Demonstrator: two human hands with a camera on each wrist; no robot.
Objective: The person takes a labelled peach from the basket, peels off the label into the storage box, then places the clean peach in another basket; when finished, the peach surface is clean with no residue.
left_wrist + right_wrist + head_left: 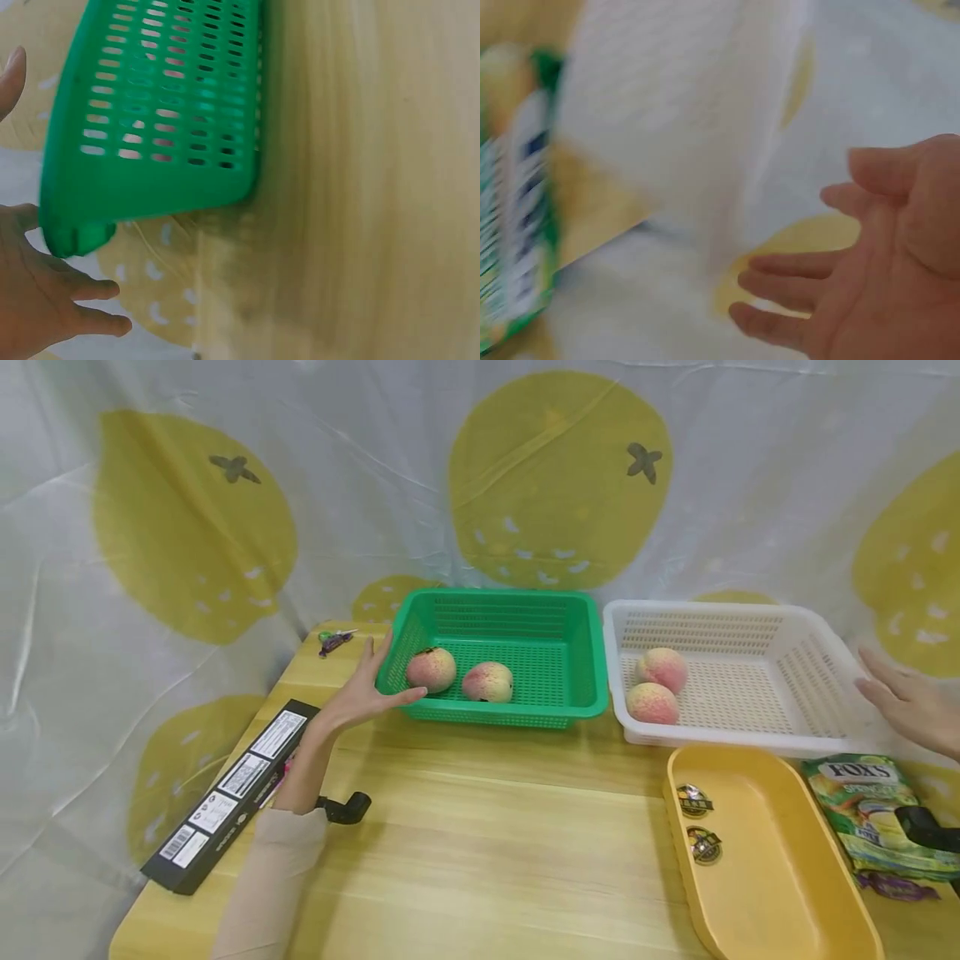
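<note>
At the left end of the green basket (491, 711) is my left hand (367, 693), its fingers and thumb spread around the near-left corner. Two peaches, one (431, 670) at the left and another (488, 682) beside it, lie in that basket. In the left wrist view the fingers (94, 322) extend past the basket's rim, holding nothing. My right hand (911, 702) is beside the right end of the white basket (750, 739), fingers loosely extended. Two more peaches (662, 670) lie at the left inside the white basket. The right wrist view shows the right palm (877, 262) bare.
A yellow tray (772, 827) holding two small wrapped pieces stands at the front right, next to a green FOX'S bag (870, 810) and a purple-wrapped candy (897, 886). On the left lie a long black box (232, 793) and small wrapped items (334, 642). A lemon-print curtain hangs behind.
</note>
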